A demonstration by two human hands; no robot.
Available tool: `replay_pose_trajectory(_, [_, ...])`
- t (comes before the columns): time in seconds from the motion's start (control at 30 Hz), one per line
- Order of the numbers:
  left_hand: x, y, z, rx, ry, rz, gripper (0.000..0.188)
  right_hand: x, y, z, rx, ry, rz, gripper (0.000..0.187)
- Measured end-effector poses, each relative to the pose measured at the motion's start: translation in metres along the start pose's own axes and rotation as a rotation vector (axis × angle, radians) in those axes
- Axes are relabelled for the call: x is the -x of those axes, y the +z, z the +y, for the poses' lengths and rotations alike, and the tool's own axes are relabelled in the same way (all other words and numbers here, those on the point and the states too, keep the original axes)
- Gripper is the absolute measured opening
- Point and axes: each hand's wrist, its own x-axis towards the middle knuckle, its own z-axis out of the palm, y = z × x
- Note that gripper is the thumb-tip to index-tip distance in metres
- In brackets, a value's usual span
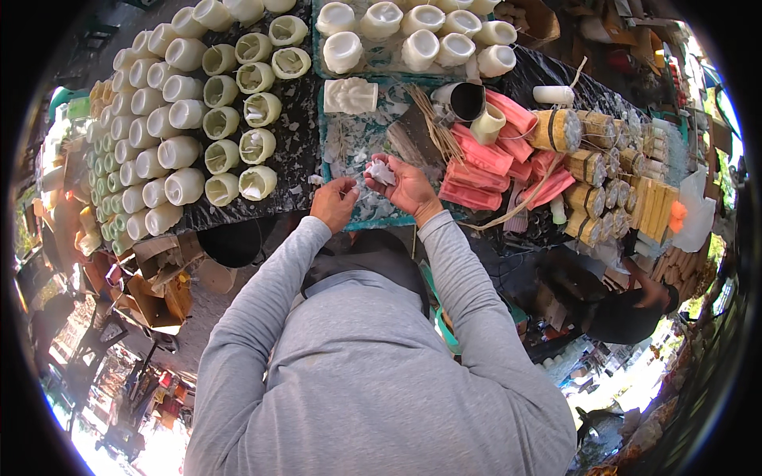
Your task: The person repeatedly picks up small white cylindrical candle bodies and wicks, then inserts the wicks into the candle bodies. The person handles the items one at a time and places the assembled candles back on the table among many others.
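Note:
Cupped palm up over the near edge of a teal board [337, 170], my right hand [406, 189] has its fingers curled round a crumpled white, waxy-looking scrap [381, 172]. Just to its left is my left hand [332, 205], its fingers bent and drawn together. Whether anything small sits between them is hidden. The two hands are close but apart. Beyond them on the board lies a white block with a moulded relief [350, 95]. White flakes and crumbs are scattered over the board around it.
Rows of pale waxy cups [185, 113] stand on black plastic [298, 119] at the left; more white cups [421, 49] stand at the back. Rightward are thin sticks [435, 119], a dark metal cup [467, 101], reddish-pink pieces [478, 174] and tied yellowish bundles [586, 166]. Another person [635, 313] is at right.

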Motion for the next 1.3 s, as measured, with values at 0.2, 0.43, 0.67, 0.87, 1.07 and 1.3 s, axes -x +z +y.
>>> replay_pose_trajectory(0.2, [0.000, -0.006, -0.002, 0.091, -0.085, 0.005, 0.030, 0.007, 0.005, 0.005, -0.175, -0.012, 0.060, 0.032])
replay_pose_trajectory(0.43, [0.038, -0.043, 0.012, -0.264, 0.171, 0.103, 0.029, 0.005, 0.004, 0.018, 0.068, -0.006, 0.218, 0.024])
replay_pose_trajectory(0.67, [0.051, -0.193, -0.003, -0.517, 0.225, 0.688, 0.025, -0.010, 0.038, 0.012, 0.295, -0.042, 0.293, 0.026])
replay_pose_trajectory(0.87, [-0.001, -0.257, -0.035, -0.671, 0.151, 0.622, 0.023, -0.084, 0.149, 0.033, 0.668, -0.123, 0.110, 0.024])
replay_pose_trajectory(1.07, [0.005, -0.244, -0.059, -0.631, 0.212, 0.618, 0.009, -0.165, 0.244, 0.097, 1.337, -0.332, -0.131, 0.012])
replay_pose_trajectory(1.3, [0.016, -0.235, -0.067, -0.665, 0.296, 0.670, 0.012, -0.194, 0.284, 0.135, 2.138, -0.610, -0.396, 0.030])
